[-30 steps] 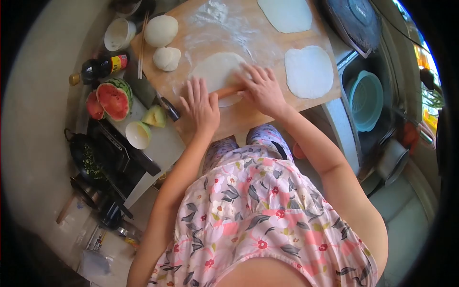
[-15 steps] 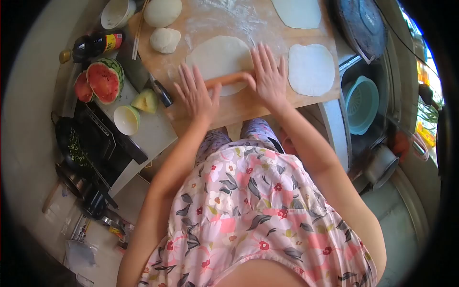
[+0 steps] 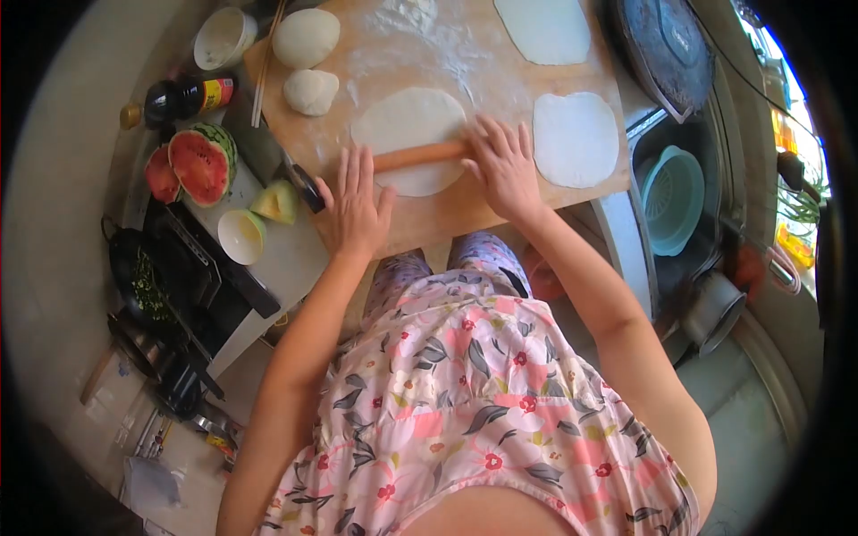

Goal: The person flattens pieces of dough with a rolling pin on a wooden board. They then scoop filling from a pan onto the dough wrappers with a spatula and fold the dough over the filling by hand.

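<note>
A wooden rolling pin (image 3: 420,156) lies across the near half of a thin, oval dough sheet (image 3: 407,116) on the wooden board (image 3: 514,85). My left hand (image 3: 357,201) lies flat at the pin's left end, fingers stretched away from me and thumb apart. At the right end, my right hand (image 3: 505,170) rests with its fingers spread and covers the tip. Neither hand is wrapped round the pin. Two finished-looking flat dough sheets, one near (image 3: 575,140) and one far (image 3: 545,27), lie to the right.
Two dough balls (image 3: 307,38) and chopsticks (image 3: 266,67) sit at the board's left. A black knife handle (image 3: 308,188) is close to my left hand. Further left are cut watermelon (image 3: 201,168), a small bowl (image 3: 241,237) and a stove. A sink with a green colander (image 3: 672,201) stands right.
The rolling pin has rolled slightly away from me over the dough. Both hands have drawn back toward me a little, their fingers now over the pin ends. The whole view has shifted slightly.
</note>
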A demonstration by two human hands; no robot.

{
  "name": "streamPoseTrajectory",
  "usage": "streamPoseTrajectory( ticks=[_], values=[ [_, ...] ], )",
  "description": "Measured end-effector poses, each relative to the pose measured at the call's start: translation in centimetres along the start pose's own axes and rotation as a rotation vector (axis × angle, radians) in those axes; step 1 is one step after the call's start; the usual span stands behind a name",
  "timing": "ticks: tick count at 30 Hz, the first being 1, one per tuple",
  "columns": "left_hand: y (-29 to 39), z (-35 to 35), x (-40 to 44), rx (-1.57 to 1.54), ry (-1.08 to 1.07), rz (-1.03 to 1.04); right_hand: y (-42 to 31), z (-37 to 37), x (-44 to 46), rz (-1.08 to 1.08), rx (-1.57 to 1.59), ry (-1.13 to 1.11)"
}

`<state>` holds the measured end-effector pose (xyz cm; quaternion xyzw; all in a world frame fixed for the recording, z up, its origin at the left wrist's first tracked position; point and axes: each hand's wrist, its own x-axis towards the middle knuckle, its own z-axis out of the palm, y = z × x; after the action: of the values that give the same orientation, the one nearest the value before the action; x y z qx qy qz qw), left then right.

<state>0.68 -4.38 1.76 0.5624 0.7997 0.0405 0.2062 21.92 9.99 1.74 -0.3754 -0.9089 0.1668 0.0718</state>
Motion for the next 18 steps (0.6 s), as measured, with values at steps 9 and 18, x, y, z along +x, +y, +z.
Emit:
streamPoseTrajectory(
  ticks=[9,18],
  values=[
    [-3.1,-2.9,18.1,0.008,0.675,0.062,2.0,1.2,20.4,0.071,-0.051,0.236],
    [-3.3,-6.0,16.7,0.037,0.71,0.156,2.3,-2.9,19.0,-0.271,0.123,-0.315]
  ],
)
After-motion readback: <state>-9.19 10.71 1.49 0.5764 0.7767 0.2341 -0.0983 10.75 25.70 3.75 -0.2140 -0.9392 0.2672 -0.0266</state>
